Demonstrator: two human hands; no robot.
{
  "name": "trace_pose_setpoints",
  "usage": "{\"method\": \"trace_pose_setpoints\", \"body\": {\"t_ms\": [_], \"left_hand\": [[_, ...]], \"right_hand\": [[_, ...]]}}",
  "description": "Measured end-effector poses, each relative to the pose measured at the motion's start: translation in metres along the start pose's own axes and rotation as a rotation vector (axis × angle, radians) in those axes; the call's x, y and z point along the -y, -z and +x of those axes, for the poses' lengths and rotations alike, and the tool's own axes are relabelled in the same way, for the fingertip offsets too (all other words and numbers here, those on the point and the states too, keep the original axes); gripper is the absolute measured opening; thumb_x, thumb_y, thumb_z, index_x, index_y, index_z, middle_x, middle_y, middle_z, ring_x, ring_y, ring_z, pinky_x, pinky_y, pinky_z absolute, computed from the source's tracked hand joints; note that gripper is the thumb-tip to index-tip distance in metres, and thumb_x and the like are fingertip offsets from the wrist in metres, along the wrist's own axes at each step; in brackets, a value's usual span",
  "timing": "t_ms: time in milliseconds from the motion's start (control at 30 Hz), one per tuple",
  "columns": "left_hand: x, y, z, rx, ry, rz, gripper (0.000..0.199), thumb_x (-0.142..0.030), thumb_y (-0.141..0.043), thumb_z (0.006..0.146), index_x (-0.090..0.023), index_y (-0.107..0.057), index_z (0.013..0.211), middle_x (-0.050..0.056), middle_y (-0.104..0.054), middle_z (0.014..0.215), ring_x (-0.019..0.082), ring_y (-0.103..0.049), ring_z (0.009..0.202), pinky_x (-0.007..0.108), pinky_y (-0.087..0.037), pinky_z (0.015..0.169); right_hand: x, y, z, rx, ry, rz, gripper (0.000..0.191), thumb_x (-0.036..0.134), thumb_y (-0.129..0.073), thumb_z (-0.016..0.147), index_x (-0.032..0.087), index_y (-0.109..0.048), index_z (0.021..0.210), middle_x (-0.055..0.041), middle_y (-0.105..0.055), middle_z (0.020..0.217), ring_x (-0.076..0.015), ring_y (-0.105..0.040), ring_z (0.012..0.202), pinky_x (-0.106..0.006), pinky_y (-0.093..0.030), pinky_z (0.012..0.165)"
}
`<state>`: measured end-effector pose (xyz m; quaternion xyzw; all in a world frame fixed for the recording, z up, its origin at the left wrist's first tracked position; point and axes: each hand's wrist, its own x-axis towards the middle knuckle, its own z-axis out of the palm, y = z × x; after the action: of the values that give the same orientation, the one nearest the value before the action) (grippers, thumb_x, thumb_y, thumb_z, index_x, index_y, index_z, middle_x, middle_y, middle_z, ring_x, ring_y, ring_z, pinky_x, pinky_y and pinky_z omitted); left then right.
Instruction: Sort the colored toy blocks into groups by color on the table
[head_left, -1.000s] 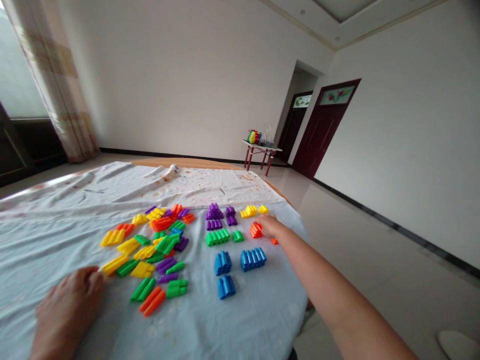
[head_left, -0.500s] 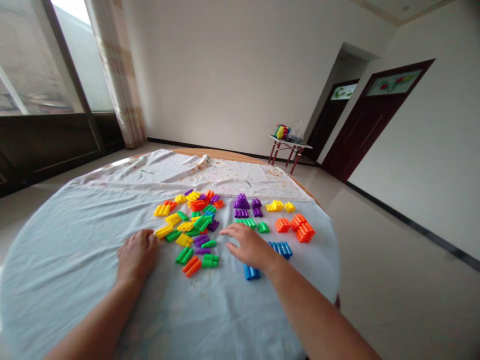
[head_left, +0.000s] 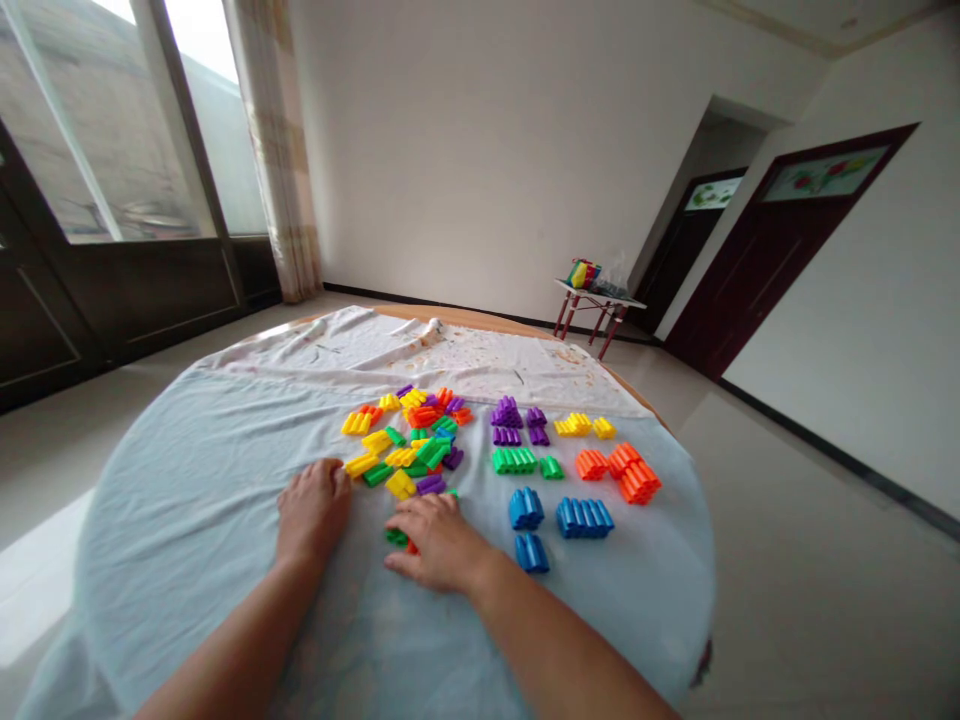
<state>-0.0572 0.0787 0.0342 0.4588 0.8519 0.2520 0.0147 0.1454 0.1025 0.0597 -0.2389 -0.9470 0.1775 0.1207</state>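
A mixed pile of coloured plastic blocks (head_left: 409, 440) lies on the pale blue cloth of a round table (head_left: 187, 520). To its right the blocks lie sorted by colour: purple (head_left: 514, 422), yellow (head_left: 581, 426), green (head_left: 521, 461), orange (head_left: 622, 475) and blue (head_left: 559, 520). My left hand (head_left: 313, 505) rests flat on the cloth, fingertips at a yellow block on the pile's near left edge. My right hand (head_left: 435, 540) lies palm down over green and orange blocks at the pile's near edge; whether it grips them is hidden.
A stained white cloth (head_left: 420, 350) covers the table's far part. A small red-legged table (head_left: 596, 305) with colourful items stands by the far wall. Dark doors (head_left: 757, 265) are at the right, windows and a curtain (head_left: 277, 150) at the left. Tiled floor surrounds the table.
My right hand has drawn back from the orange group at the right, across the sorted blocks, onto the near edge of the mixed pile. The view has turned left.
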Motion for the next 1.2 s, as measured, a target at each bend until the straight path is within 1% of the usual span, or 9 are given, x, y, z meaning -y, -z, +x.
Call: {"method": "trace_pose_setpoints", "body": {"t_ms": [133, 267, 400, 467, 600, 767, 833, 1033, 1200], "left_hand": [[0.001, -0.001, 0.000, 0.023, -0.003, 0.010, 0.044, -0.038, -0.023, 0.088, -0.020, -0.059, 0.105, 0.013, -0.063, 0.110, 0.029, -0.053, 0.105, 0.043, -0.038, 0.088], [0.000, 0.002, -0.001, 0.046, -0.013, 0.008, 0.047, -0.039, -0.022, 0.088, -0.021, -0.062, 0.105, 0.012, -0.062, 0.114, 0.029, -0.052, 0.107, 0.044, -0.037, 0.090], [-0.003, 0.006, -0.003, 0.056, -0.016, 0.004, 0.047, -0.038, -0.024, 0.088, -0.021, -0.065, 0.102, 0.011, -0.062, 0.113, 0.029, -0.052, 0.106, 0.043, -0.038, 0.089], [-0.004, 0.008, -0.003, 0.054, -0.013, 0.000, 0.046, -0.037, -0.024, 0.088, -0.020, -0.065, 0.101, 0.012, -0.063, 0.113, 0.028, -0.053, 0.105, 0.043, -0.038, 0.089], [-0.005, 0.009, -0.005, 0.048, -0.015, 0.001, 0.047, -0.038, -0.023, 0.088, -0.020, -0.066, 0.099, 0.012, -0.063, 0.112, 0.028, -0.053, 0.103, 0.043, -0.038, 0.088], [-0.005, 0.009, -0.006, 0.051, -0.030, 0.017, 0.047, -0.037, -0.023, 0.088, -0.020, -0.067, 0.093, 0.012, -0.064, 0.109, 0.029, -0.054, 0.101, 0.042, -0.039, 0.085], [-0.005, 0.009, -0.006, 0.047, -0.028, 0.022, 0.047, -0.037, -0.024, 0.087, -0.019, -0.067, 0.093, 0.012, -0.064, 0.110, 0.029, -0.053, 0.102, 0.042, -0.039, 0.085], [-0.007, 0.010, -0.005, 0.048, -0.018, 0.034, 0.047, -0.037, -0.025, 0.087, -0.018, -0.068, 0.092, 0.013, -0.063, 0.111, 0.029, -0.053, 0.104, 0.043, -0.039, 0.087], [-0.008, 0.010, -0.005, 0.052, -0.019, 0.043, 0.048, -0.036, -0.023, 0.087, -0.018, -0.067, 0.092, 0.013, -0.063, 0.112, 0.030, -0.053, 0.105, 0.043, -0.039, 0.088]], "right_hand": [[-0.008, 0.016, 0.014, -0.100, -0.083, 0.023, 0.027, 0.045, -0.059, 0.084, 0.025, -0.068, 0.099, -0.0024, -0.069, 0.099, -0.0209, -0.058, 0.101, -0.036, -0.038, 0.091], [-0.027, 0.026, 0.051, -0.300, -0.248, -0.037, 0.036, 0.041, -0.057, 0.085, 0.021, -0.062, 0.115, -0.0076, -0.061, 0.121, -0.0237, -0.049, 0.116, -0.037, -0.036, 0.098], [-0.044, 0.022, 0.082, -0.201, -0.459, -0.065, 0.055, 0.052, -0.055, 0.083, 0.019, -0.053, 0.128, -0.0144, -0.048, 0.135, -0.0304, -0.040, 0.126, -0.047, -0.034, 0.100], [-0.046, 0.018, 0.086, -0.129, -0.477, -0.046, 0.055, 0.053, -0.055, 0.082, 0.020, -0.055, 0.125, -0.0135, -0.050, 0.133, -0.0306, -0.038, 0.127, -0.047, -0.034, 0.100], [-0.041, 0.013, 0.074, -0.056, -0.247, 0.004, 0.047, 0.049, -0.058, 0.083, 0.019, -0.060, 0.119, -0.0093, -0.061, 0.120, -0.0257, -0.041, 0.126, -0.040, -0.032, 0.104], [-0.031, 0.026, 0.041, 0.062, -0.029, 0.055, 0.045, 0.046, -0.066, 0.078, 0.022, -0.064, 0.117, -0.0090, -0.049, 0.138, -0.0277, -0.034, 0.133, -0.043, -0.027, 0.108], [-0.029, 0.035, 0.030, 0.032, -0.006, 0.085, 0.042, 0.042, -0.066, 0.079, 0.024, -0.063, 0.118, -0.0082, -0.050, 0.137, -0.0268, -0.035, 0.133, -0.044, -0.028, 0.107], [-0.026, 0.047, 0.009, -0.281, -0.062, 0.078, 0.025, 0.016, -0.059, 0.080, 0.019, -0.067, 0.104, -0.0065, -0.066, 0.106, -0.0194, -0.056, 0.105, -0.035, -0.040, 0.097], [-0.017, 0.028, 0.000, -0.191, -0.163, -0.005, 0.033, 0.034, -0.069, 0.075, 0.017, -0.067, 0.103, -0.0083, -0.062, 0.097, -0.0234, -0.055, 0.101, -0.037, -0.043, 0.093]]}}
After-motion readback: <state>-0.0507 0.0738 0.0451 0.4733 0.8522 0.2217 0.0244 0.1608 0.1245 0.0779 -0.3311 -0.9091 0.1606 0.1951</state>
